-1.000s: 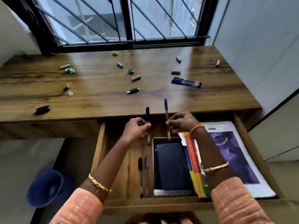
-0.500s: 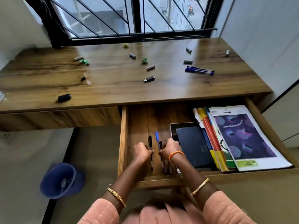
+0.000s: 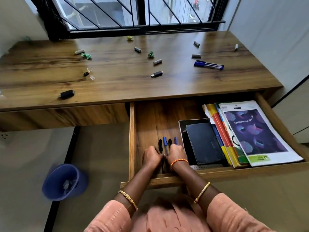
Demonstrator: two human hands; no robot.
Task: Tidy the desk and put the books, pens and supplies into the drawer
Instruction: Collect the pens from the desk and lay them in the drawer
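The wooden drawer (image 3: 132,139) stands pulled out under the desk (image 3: 117,84). Several pens lie side by side on its floor, among them a black pen (image 3: 160,144) and a blue pen (image 3: 165,144). My left hand (image 3: 152,157) is curled over the lower end of the black pen. Close beside it, my right hand (image 3: 176,154) is curled over the blue pen and covers the lower ends of the neighbouring pens. To the right, the drawer holds a dark notebook (image 3: 204,143), coloured folders (image 3: 220,136) and a purple magazine (image 3: 254,131). More blue pens (image 3: 209,65) lie on the desk's right side.
Scattered over the desk are a black USB stick (image 3: 156,74), small grey cylinders (image 3: 157,61), green crumpled wrappers (image 3: 86,56) and a black cap-like piece (image 3: 66,94). A blue bin (image 3: 64,181) stands on the floor at the left. A barred window runs behind the desk.
Both hands came down from the drawer's back edge to its front, bringing a black pen and a blue pen down beside the two lying there. My view shifted left and back.
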